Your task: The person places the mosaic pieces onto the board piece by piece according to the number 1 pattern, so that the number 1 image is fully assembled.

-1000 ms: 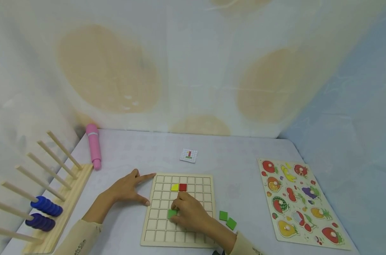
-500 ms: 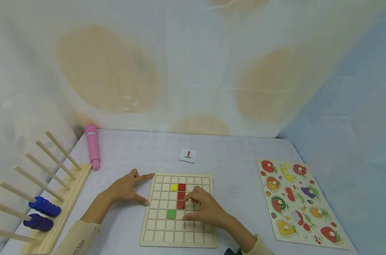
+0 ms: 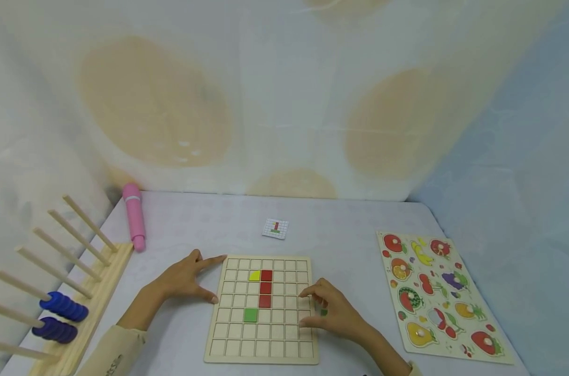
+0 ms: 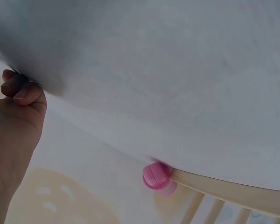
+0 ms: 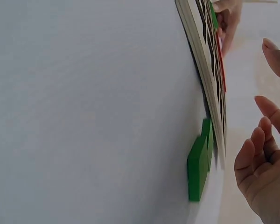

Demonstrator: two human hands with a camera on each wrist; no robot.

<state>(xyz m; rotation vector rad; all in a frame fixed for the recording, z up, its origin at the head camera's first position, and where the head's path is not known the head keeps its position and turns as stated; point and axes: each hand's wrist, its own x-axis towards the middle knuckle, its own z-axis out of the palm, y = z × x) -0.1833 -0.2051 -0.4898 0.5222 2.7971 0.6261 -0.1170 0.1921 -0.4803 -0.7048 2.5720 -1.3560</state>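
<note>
A wooden grid board (image 3: 284,355) lies flat in the head view. In its cells sit three red tiles (image 3: 265,288) in a column, a yellow tile (image 3: 255,275) left of the top one, and a green tile (image 3: 250,315) lower left. My left hand (image 3: 183,279) rests with outstretched index finger and thumb at the board's left edge. Over the right edge hovers my right hand (image 3: 336,310), thumb and index finger spread, holding nothing. Two loose green tiles (image 5: 197,168) lie beside the board in the right wrist view; from the head, this hand mostly hides them.
A small pattern card (image 3: 275,228) lies behind the board. At right is a fruit puzzle board (image 3: 441,292). A wooden peg rack (image 3: 101,292) with blue beads (image 3: 63,306) stands at left, a pink cylindrical object (image 3: 134,216) behind it. Cloth walls enclose the table.
My right hand has let go of the green tile in the grid and moved right to the board's edge, uncovering the red column. My left hand has stayed at the left edge.
</note>
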